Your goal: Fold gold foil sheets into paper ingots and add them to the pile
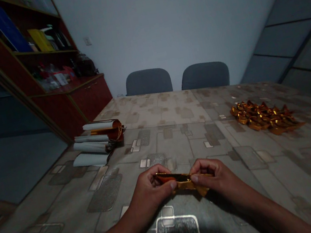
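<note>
Between my two hands is a piece of gold foil paper [185, 184], partly folded, with a pointed flap hanging down on its right side. My left hand [156, 184] pinches its left end, thumb on the near side. At the other end, the thumb and fingers of my right hand [209, 174] grip the paper too. An orange patch shows inside the fold near my left thumb. Both hands are low over the near middle of the table. My fingertips behind the paper are partly hidden.
Folded gold-and-white paper sheets [93, 147] lie in a stack at the left. A pile of folded gold foil pieces [264, 116] sits at the right on the patterned tablecloth [164, 131]. Two grey chairs [147, 81] stand beyond the far edge, and a red cabinet [89, 98] is back left.
</note>
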Demonstrator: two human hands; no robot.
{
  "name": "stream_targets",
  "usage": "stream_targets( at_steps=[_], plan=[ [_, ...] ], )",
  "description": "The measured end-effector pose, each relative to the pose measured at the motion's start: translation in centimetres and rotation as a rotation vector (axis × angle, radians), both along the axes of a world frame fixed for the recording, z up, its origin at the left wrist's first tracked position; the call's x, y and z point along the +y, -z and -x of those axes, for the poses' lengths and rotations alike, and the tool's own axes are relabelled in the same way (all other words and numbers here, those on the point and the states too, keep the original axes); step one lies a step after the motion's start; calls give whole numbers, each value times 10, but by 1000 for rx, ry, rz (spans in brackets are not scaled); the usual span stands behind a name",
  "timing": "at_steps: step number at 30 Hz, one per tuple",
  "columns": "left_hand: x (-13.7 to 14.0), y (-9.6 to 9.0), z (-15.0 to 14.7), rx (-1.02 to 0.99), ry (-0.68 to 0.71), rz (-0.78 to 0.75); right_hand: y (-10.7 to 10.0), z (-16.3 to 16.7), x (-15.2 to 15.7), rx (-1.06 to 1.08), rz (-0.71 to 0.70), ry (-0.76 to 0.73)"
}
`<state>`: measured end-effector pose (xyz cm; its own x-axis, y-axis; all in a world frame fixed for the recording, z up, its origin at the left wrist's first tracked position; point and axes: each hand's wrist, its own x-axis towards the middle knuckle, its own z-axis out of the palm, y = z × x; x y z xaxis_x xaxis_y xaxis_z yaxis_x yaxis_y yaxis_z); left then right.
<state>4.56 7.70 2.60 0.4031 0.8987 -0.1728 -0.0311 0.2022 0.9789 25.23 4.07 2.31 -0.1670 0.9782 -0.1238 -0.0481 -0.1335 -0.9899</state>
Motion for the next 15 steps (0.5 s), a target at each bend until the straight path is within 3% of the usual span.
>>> stream_targets(
  at_steps=[6,11,15],
  plan=[
    [-2,9,2,-81,171,46,-3,-7,2,-80,-9,-51],
    [0,-5,9,-112,323,-19,-9,-17,1,-73,57,-145],
    [2,-12,8,33,342,-19,-10,-15,-2,-110,82,-214]
  ],
)
